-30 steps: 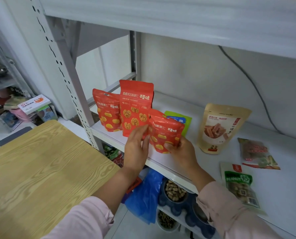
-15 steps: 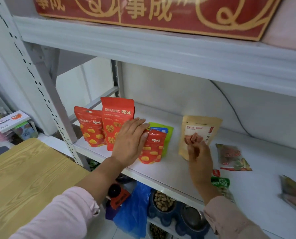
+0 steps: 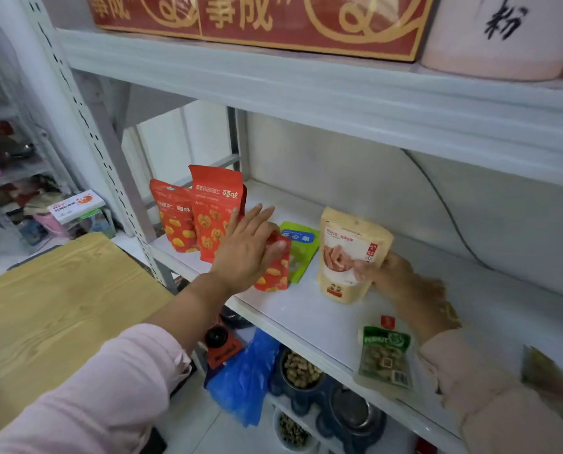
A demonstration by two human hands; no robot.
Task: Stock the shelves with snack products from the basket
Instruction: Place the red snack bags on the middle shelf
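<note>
From the head camera: the left arm, in a pale pink sleeve, reaches up and forward across the shelf point(image 3: 309, 311). The left hand point(image 3: 247, 249) is flat, fingers straight and spread, thumb laid over the top of a small red pouch point(image 3: 275, 271), pressing it rather than gripping it. The right hand point(image 3: 401, 280) is lower and further right, wrist bent back. Its thumb is across the front of a beige pouch point(image 3: 352, 253) and its fingers are curled behind, so it clasps the pouch, which stands upright on the shelf.

Just beyond the left fingertips stands a tall red pouch point(image 3: 217, 208), with a second red pouch point(image 3: 173, 217) beside it on its far side. Between the two hands a green pouch point(image 3: 301, 249) leans behind the small red one. Below the right wrist a peanut packet point(image 3: 385, 355) lies flat near the shelf edge.

The tall red pouch bears white Chinese brand characters. The beige pouch shows reddish-brown sticks and a small red seal. The flat packet's green label reads "PEANUT". Overhead, a red board point(image 3: 257, 21) carries gold characters, "事成". The wooden counter point(image 3: 44, 306) lies under the left forearm.
</note>
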